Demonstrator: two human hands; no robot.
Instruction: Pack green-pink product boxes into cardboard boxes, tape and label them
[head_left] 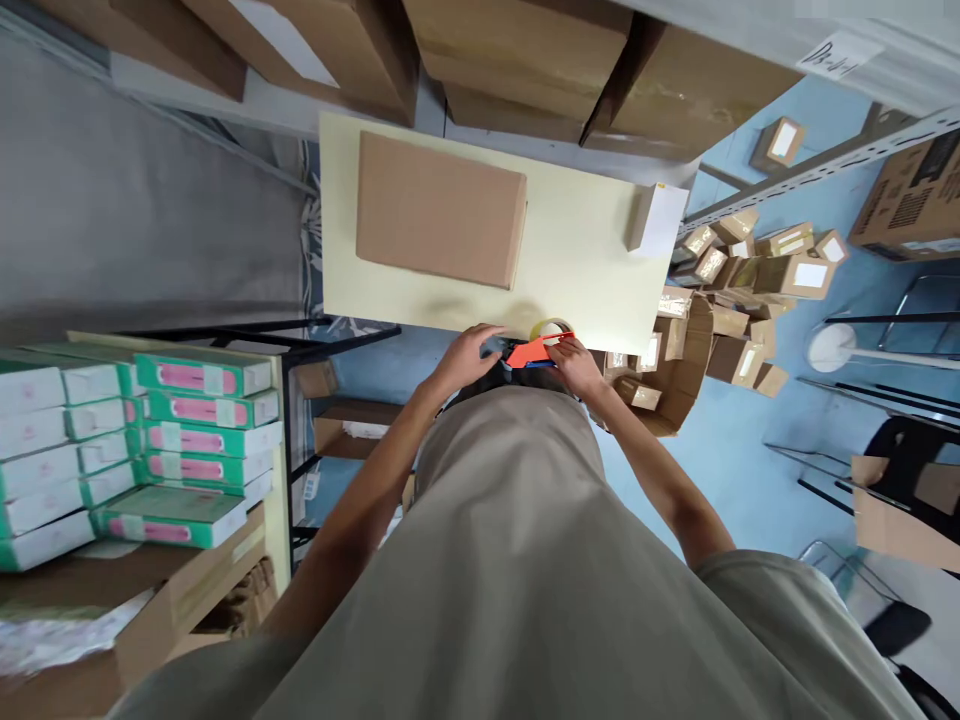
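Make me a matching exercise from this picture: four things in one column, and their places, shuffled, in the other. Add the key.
Things
1. Tape dispenser
2. Plain cardboard box
3. Small white box
4. Green-and-white boxes with pink panels

Places
A. On the pale yellow table, near its right end as pictured
B. Stacked at the left side of the picture
C. Gripped by the person's right hand, at the table's near edge
D. Lying on the left half of the table as pictured

Pairs: 1-C, 2-D, 3-A, 4-B
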